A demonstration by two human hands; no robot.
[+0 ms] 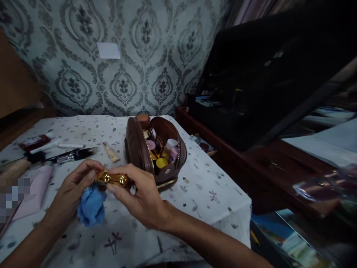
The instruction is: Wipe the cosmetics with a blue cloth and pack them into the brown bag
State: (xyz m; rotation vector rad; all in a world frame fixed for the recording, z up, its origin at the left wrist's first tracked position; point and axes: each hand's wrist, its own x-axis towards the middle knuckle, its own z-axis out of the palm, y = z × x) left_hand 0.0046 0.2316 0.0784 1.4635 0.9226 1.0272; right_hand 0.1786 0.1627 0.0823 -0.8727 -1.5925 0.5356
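Your two hands meet low over the surface (pixel 195 193), which is covered in a pale cloth printed with small flowers. Your left hand (pixel 71 190) pinches one end of a gold tube (pixel 111 178) between thumb and fingertips while a crumpled blue cloth (pixel 91 206) bunches beneath the palm. Your right hand (pixel 142 199) closes its thumb and fingers on the tube's other end, so the tube lies level between both hands, just above the blue cloth.

Just beyond your right hand sits a brown leather pouch (pixel 136 149), unzipped and gaping, packed with small jars and bottles, among them a yellow lid (pixel 161 162), a pink lid (pixel 151 144) and a white-capped bottle (pixel 170 144). To its left, a slim cream-coloured tube (pixel 111 152) lies on the cloth.

Further left, makeup brushes (pixel 75 154) lie side by side, with a white pencil-like stick (pixel 69 146) just behind them and a dark red packet (pixel 35 142) near the far edge. A pale pink flat case (pixel 37 190) rests near your left wrist.

Behind the surface rises grey damask wallpaper (pixel 145 56). To the right, a dark wooden shelf (pixel 251 149) carries a black case (pixel 264 82).
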